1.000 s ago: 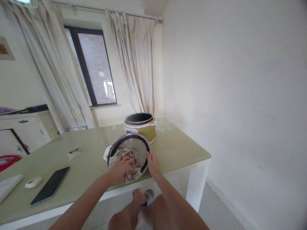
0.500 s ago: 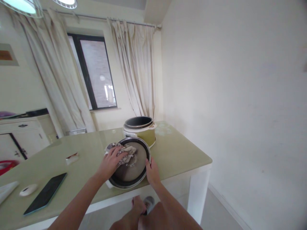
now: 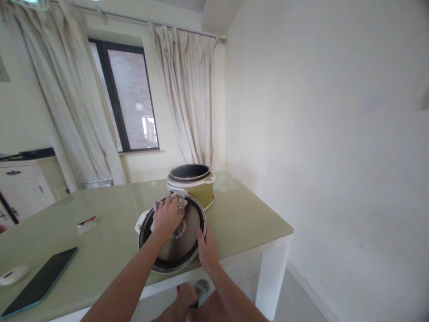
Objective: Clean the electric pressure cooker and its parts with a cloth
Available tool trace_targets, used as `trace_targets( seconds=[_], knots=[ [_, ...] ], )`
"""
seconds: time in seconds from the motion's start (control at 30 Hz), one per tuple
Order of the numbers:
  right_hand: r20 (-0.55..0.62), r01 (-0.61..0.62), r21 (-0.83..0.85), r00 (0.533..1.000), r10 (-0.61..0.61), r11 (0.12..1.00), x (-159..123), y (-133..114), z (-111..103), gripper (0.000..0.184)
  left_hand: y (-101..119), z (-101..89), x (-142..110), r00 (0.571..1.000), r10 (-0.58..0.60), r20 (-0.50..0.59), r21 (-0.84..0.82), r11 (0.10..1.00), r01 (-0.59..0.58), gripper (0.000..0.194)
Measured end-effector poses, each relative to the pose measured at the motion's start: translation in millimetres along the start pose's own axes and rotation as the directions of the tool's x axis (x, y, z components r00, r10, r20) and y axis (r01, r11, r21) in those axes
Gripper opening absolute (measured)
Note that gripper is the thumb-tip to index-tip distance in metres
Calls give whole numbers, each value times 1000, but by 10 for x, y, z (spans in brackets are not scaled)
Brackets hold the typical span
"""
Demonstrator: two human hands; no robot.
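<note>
A round pot lid (image 3: pixel 192 219) with a dark rim is tilted at the table's front edge, its inner side facing me. My left hand (image 3: pixel 167 215) presses a crumpled, patterned cloth (image 3: pixel 182 202) against the lid's upper part, fingers closed over it. At the lid's right rim, my right hand (image 3: pixel 208 248) grips the edge, thumb on the inner side. Just behind the lid stands a green and white electric cooker (image 3: pixel 204 192), uncovered, with a dark inner pot (image 3: pixel 190 171).
On the left of the green table (image 3: pixel 248 214) lie a dark tablet (image 3: pixel 42 279), a white mouse-like object (image 3: pixel 14 275) and a small packet (image 3: pixel 87 224). A wall (image 3: pixel 328 147) rises on the right. Curtains (image 3: pixel 187 94) hang behind.
My left hand has moved the cloth from the lid's middle left up to its top edge. The lid has shifted slightly left and down in view, with my right hand still on its rim.
</note>
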State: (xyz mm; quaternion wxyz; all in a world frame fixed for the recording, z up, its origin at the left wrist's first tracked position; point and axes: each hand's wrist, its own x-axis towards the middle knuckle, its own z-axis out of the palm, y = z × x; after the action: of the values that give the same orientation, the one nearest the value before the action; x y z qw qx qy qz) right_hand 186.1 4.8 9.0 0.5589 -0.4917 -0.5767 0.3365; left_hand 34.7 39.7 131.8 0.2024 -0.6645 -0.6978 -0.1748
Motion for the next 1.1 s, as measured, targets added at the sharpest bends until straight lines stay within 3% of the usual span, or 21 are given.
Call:
trace_targets(
  seconds=[0.3, 0.43, 0.57, 0.77, 0.97, 1.03, 1.1],
  knots=[
    [-23, 25, 4, 999, -24, 1000, 16, 27, 16, 52, 282, -69, -156, 982, 171, 87, -126, 979, -159, 33],
    [0, 37, 24, 999, -37, 999, 22, -2, -9, 49, 318, -129, -309, 947, 284, 149, -171, 951, -259, 33],
    [24, -1, 7, 1000, 1, 1000, 17, -25, -31, 54, 86, -61, -541, 910, 356, 211, -226, 924, -309, 36],
    [24, -10, -76, 1000, 12, 997, 15, -31, -35, 55, -355, 49, -715, 900, 308, 309, -242, 940, -239, 49],
    [13, -28, -100, 999, 30, 995, 54, 46, 9, 53, -523, -81, -532, 766, 507, 396, -122, 856, -503, 55],
    [5, -46, -100, 999, 47, 994, 73, 83, 38, 53, -596, -111, -456, 773, 520, 363, -54, 840, -540, 51],
    [-18, -73, -99, 997, 72, 992, 88, 114, 69, 53, -678, -120, -380, 813, 500, 300, -12, 854, -521, 49]
  ],
)
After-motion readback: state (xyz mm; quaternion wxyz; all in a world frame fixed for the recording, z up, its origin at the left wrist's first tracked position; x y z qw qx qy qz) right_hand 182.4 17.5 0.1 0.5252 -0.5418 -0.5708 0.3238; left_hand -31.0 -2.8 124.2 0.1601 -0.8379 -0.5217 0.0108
